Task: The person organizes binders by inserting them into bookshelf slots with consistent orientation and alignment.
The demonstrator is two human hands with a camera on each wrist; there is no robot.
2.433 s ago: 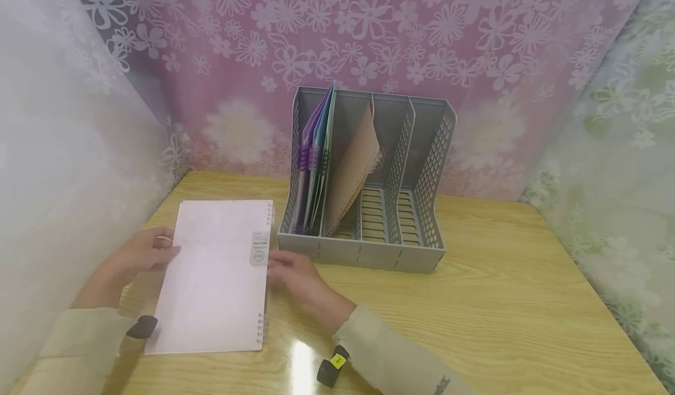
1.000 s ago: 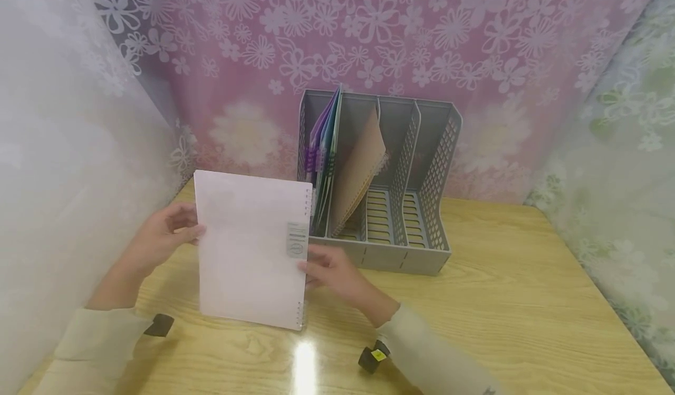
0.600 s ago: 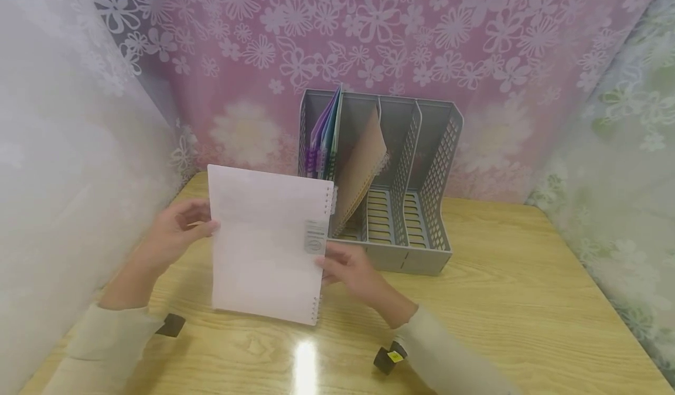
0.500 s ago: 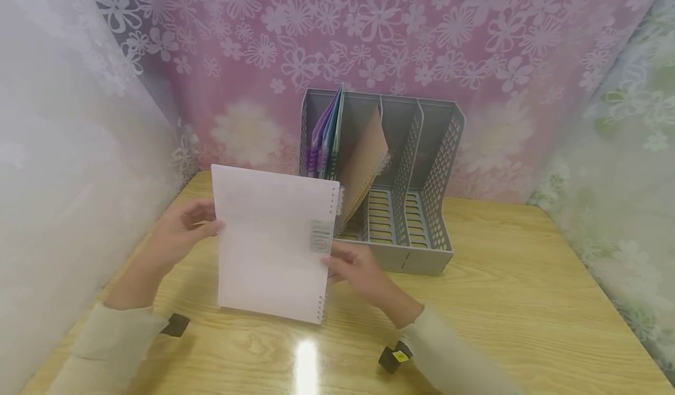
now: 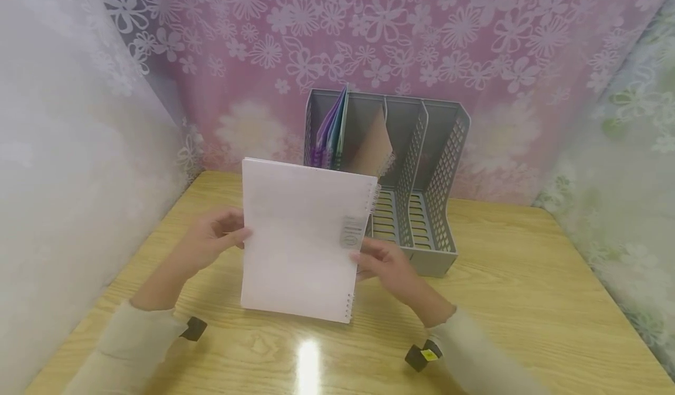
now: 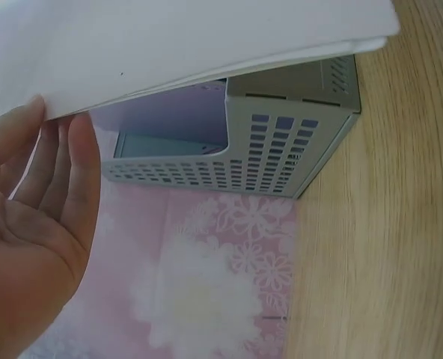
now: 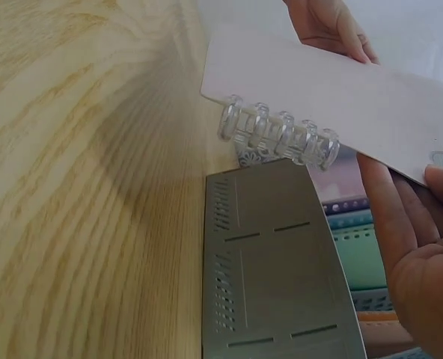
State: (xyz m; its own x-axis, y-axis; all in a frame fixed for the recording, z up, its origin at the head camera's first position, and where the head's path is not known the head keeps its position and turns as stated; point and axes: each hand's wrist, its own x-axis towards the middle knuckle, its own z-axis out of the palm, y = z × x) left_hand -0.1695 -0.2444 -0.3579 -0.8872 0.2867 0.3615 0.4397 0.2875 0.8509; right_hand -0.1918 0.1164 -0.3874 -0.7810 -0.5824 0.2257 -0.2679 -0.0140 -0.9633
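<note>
A white ring-bound notebook (image 5: 300, 242) is held up, tilted, above the table in front of the grey file rack (image 5: 437, 260). Clear plastic binding rings (image 7: 281, 134) run along its right edge, and a grey printed label (image 5: 351, 232) sits near that edge. My left hand (image 5: 213, 242) pinches the left edge, thumb in front and fingers behind. On the ringed edge, my right hand (image 5: 392, 269) pinches below the label, its fingers behind the cover. The notebook hides the rack's lower left part in the head view.
Purple, teal and green notebooks (image 5: 332, 131) stand in the rack's leftmost compartment. A brown spiral notebook (image 5: 374, 143) leans in the second one. Pink flowered cloth (image 5: 253, 78) hangs behind the wooden table (image 5: 506, 301), with pale cloth at both sides.
Both hands have lifted the white notebook off the table and carried it to the right. It now overlaps the rack's left part in the head view.
</note>
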